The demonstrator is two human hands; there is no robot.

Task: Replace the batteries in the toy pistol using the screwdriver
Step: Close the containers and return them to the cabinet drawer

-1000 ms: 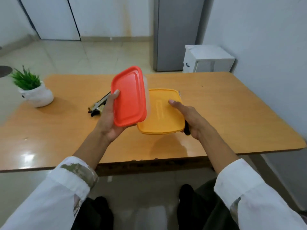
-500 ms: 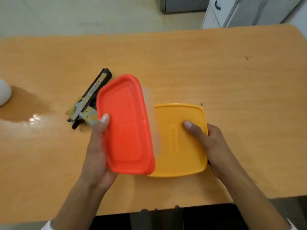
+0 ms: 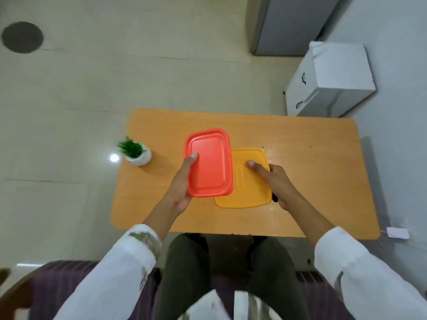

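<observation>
My left hand grips a box with a red lid, held above the orange table. My right hand holds a box with a yellow lid, thumb on top, its left edge under the red one. Along the yellow box's right side runs what looks like the screwdriver: a dark handle end pokes out below my palm and a thin tip shows past the far corner. The toy pistol is hidden behind the red box.
A small green plant in a white pot stands at the table's left edge. A white drawer cabinet and a grey appliance are beyond the far right corner. My legs and a purple seat are below.
The view has pulled far back and up, so the whole table shows. Both boxes stay in my hands, side by side. The toy pistol, visible left of the red box earlier, is now covered.
</observation>
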